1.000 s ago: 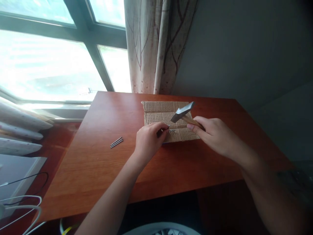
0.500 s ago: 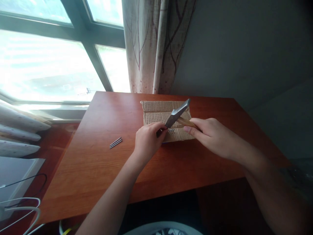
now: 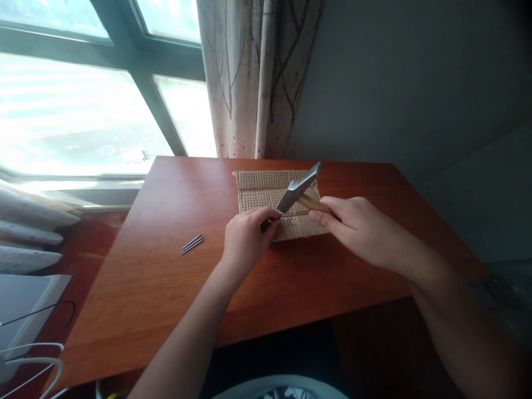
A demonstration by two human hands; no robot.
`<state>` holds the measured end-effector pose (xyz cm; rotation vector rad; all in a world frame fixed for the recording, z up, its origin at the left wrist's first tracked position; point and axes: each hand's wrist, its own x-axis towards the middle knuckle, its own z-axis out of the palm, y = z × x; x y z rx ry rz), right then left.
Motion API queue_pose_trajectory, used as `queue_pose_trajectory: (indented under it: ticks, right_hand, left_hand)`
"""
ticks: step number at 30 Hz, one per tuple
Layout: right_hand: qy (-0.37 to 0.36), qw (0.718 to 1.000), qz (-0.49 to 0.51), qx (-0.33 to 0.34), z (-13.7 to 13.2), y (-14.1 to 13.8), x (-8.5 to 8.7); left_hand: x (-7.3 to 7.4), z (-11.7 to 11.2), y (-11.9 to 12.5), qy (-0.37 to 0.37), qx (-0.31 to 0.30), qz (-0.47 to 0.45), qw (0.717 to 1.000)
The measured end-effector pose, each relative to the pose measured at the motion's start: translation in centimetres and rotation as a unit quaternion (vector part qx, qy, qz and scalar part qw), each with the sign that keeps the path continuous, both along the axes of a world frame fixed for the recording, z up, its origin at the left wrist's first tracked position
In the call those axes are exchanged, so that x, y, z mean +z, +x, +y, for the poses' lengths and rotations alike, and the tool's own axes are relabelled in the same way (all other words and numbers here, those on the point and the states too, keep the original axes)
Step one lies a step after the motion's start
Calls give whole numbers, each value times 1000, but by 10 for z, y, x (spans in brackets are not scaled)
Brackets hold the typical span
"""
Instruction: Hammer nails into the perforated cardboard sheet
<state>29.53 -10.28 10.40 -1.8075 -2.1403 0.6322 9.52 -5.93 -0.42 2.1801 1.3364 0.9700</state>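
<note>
My right hand (image 3: 349, 224) is closed around the wooden handle of a hammer (image 3: 300, 187). The steel head tilts, its lower end close above my left fingertips. My left hand (image 3: 251, 230) pinches a nail between thumb and forefinger at the near left part of a cardboard sheet (image 3: 310, 226); the fingers hide most of it. Just right of that pinch, a short row of nails (image 3: 286, 221) stands in the cardboard. Rows of small holes cover the cardboard's far part.
Several loose steel nails (image 3: 192, 244) lie on the brown wooden table (image 3: 166, 293), left of my left hand. A window (image 3: 62, 111) and a patterned curtain (image 3: 236, 77) are behind the table. White cables (image 3: 35, 360) hang at the lower left.
The whole view has shifted slightly, so things appear a little further left. The hammer head appears slightly higher; both hands keep their grips.
</note>
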Motion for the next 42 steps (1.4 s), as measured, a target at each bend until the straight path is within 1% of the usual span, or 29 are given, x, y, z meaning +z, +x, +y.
queue_pose_trajectory:
  ticks: [3,8,14,17,23,29,32,36,38,42]
  right_hand:
    - [6,1000,0,0,-1,-2,-1]
    - [-16,1000,-13,8,0,-6,-7]
    - [-8,1000,1,10,-2,-6,-4]
    - [5,1000,7,-2,-4,-6,-3]
    - [-12,1000,-15,3,-2,-7,-9]
    - [-7,1000,-7,-14,-3,-4,-7]
    - [-4,1000,-15,-9,-5,-3,-8]
    - [-1,1000,-10,-9,-6,-1,-12]
    - [-1,1000,-3,-14,-6,0,-12]
    - [-6,1000,-4,-18,-7,1,-9]
  left_hand:
    - [0,0,0,0,-2,2,1000]
    - [0,1,-1,1,-12,7,1000]
    - [0,1,-1,-10,-11,1,1000]
    - [1,1,-1,-7,-8,-6,1000]
    - [2,0,-1,5,-14,2,1000]
    - [4,0,-2,-10,-18,-18,1000]
    - [4,-1,-5,-14,-31,-31,999]
    - [6,-3,-10,19,-34,-80,996]
    - [6,-3,-12,45,-40,-55,997]
    - [8,-3,-11,67,-35,50,996]
